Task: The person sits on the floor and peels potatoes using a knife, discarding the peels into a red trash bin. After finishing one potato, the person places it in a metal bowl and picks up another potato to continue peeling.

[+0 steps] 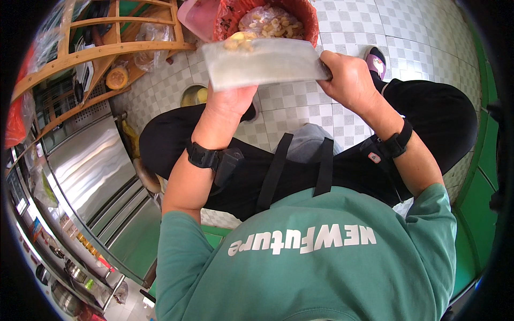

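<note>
My right hand [347, 78] grips the dark handle of a broad cleaver [269, 60]. The wide metal blade lies across the view, slightly blurred, and reaches over my left hand [233, 100]. Most of my left fingers are hidden behind the blade. Past its upper edge shows a yellow, partly brown potato [241, 37], held at my left fingertips; how the blade touches it cannot be made out. Just beyond stands a bin lined with a red plastic bag [311, 22], with pale peelings [281, 29] and clear plastic inside.
A metal bowl [186, 96] with a yellow peeled potato [202, 95] rests on the tiled floor [297, 94] beside my left leg. At left are a wooden rack [120, 48], a cut orange squash [117, 77] and a steel cabinet [92, 160]. A pink container [196, 18] adjoins the bin.
</note>
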`<state>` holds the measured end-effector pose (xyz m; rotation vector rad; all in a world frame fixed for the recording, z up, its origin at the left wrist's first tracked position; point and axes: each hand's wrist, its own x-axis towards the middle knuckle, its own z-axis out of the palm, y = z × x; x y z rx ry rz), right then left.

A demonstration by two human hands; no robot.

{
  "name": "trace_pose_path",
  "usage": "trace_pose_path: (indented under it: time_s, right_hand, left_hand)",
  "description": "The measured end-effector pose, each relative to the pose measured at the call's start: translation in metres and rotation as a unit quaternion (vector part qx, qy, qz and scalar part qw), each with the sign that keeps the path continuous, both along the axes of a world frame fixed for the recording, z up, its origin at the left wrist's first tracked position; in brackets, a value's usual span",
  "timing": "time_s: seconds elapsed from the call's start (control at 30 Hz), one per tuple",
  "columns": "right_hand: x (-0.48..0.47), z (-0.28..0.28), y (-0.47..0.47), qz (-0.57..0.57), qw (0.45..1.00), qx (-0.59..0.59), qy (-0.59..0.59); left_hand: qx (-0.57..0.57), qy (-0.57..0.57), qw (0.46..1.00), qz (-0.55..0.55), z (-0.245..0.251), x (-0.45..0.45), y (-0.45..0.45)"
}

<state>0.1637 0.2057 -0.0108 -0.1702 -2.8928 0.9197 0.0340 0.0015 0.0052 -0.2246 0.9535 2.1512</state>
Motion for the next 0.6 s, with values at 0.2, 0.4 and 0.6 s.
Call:
trace_pose_path:
  time_s: [0.2,0.4,0.6]
  right_hand:
    - [-0.008,-0.003,0.007,-0.112,0.974,-0.127,-0.149]
    - [-0.001,0.010,0.002,0.003,0.997,-0.077,-0.001]
    - [0.000,0.006,0.004,0.011,0.999,-0.037,0.006]
  left_hand:
    - [-0.035,0.030,0.995,-0.089,0.004,-0.005,0.000]
    - [-0.040,0.073,0.996,-0.029,-0.012,-0.003,-0.008]
    - [-0.022,0.066,0.997,-0.028,-0.014,-0.002,-0.010]
